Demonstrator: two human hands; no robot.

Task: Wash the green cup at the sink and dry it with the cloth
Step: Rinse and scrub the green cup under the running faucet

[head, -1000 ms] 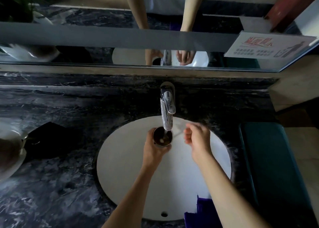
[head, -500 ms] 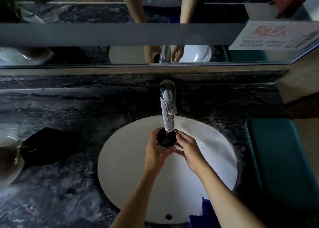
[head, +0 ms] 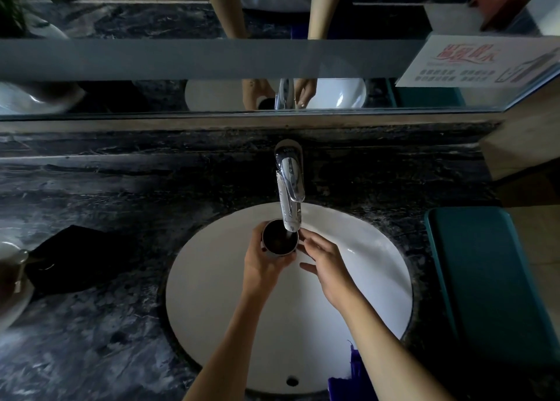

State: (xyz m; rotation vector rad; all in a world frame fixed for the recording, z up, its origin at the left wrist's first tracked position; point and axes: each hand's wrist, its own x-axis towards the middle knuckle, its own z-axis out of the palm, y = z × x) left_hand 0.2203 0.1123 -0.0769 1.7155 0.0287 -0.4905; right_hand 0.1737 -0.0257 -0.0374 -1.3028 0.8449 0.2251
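Now that the right hand (head: 325,262) has come in from the side, its straight fingertips touch the cup's (head: 279,240) rim under the tap (head: 290,200), while the left hand (head: 263,265) grips the cup from below; I judge rinsing underway, and the dark cloth (head: 71,256) waits on the desk (head: 91,325) far left.

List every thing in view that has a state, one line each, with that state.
cup: upright, mouth up, held under the spout over the basin.
faucet: spout over the cup; cannot tell if water flows.
left hand: grips the cup.
right hand: fingertips touch the cup's rim.
dark cloth: lying on the counter left of the sink, untouched.
sink: basin white, no standing water visible.
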